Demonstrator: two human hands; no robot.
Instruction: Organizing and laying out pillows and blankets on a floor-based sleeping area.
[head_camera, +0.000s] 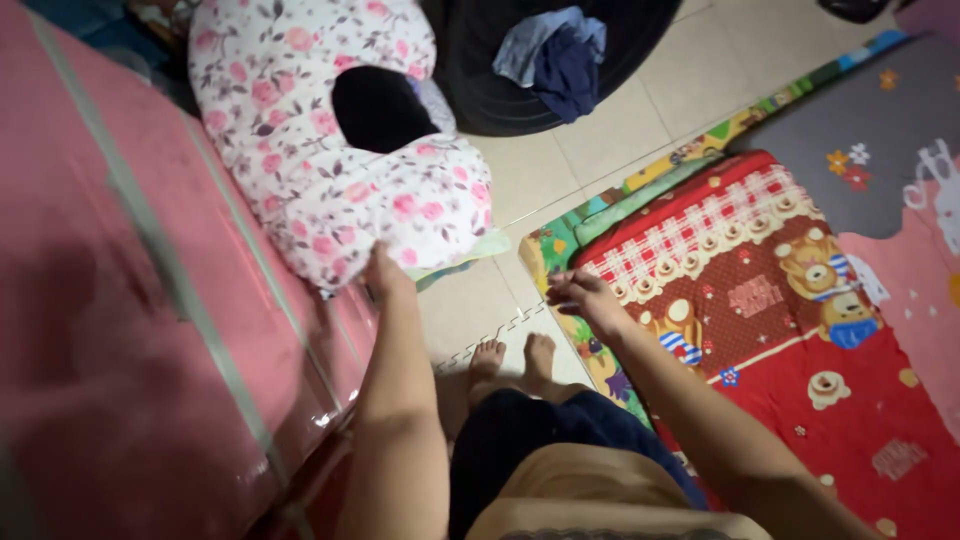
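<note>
Floral pillow at the pink mattress edge, red quilt beside it.
Your left hand (385, 272) grips the floral pillow (330, 140) overhanging the pink mattress (120, 300); your right hand (585, 298), fingers loose, touches the red quilt (780, 320). A weak grip could drop the pillow.

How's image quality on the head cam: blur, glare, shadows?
Head view: soft overall; the right hand is motion-blurred over the red blanket, the left hand at the floral pillow is sharper. Glare streaks the glossy pink surface, with a dark shadow patch at its left.
</note>
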